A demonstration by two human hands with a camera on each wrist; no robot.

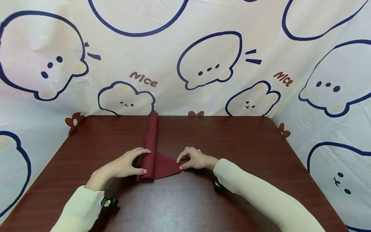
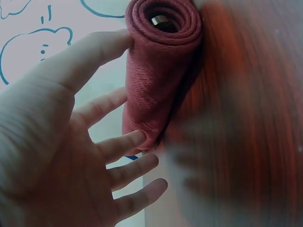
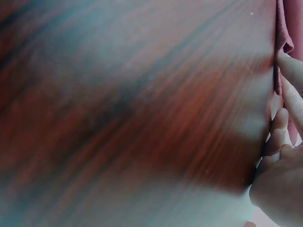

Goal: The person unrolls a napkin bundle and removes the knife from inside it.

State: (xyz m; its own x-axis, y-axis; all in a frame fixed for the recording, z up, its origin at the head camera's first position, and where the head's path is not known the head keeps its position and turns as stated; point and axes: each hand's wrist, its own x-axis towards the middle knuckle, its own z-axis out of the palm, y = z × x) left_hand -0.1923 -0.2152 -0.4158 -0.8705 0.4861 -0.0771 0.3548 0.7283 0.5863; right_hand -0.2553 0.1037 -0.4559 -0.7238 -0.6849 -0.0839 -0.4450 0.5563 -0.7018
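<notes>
A dark red cloth [image 1: 150,141] lies rolled into a long tube on the table, its far end at the back edge. From the roll's near right side a flat triangular flap [image 1: 166,165] spreads out. My left hand [image 1: 123,164] touches the roll's left side with thumb and fingertips, the fingers spread and fairly straight. In the left wrist view the coiled end of the roll [image 2: 163,38] shows, with a small gold-coloured glint inside. My right hand [image 1: 195,158] pinches the flap's pointed tip between thumb and finger. The right wrist view shows fingers [image 3: 291,71] at the cloth's edge.
The brown wood-grain table [image 1: 232,138] reaches back to a white curtain [image 1: 162,58] printed with cartoon outlines, which also hangs along both sides. Dark bands with small devices [image 1: 108,202] sit at my wrists below the pale sleeves [image 1: 255,196].
</notes>
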